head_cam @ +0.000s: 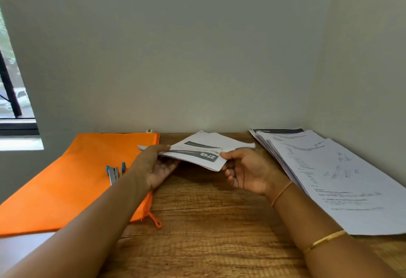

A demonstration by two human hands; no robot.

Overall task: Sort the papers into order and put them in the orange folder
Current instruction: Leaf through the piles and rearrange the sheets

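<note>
Gold bangle [324, 240] on right forearm [303, 218]; orange wrist-thread [281, 193].

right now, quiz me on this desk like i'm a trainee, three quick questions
1. True or false: the stapler lies on the bare wooden table, off the orange folder.
2. Which hand holds the bundle of papers? A) left hand only B) right hand only C) both
3. Fill in: the larger paper stack lies on the person's ___ side.

Key: 1 false, the stapler rests on the orange folder. 2 C. 3 right.
</note>
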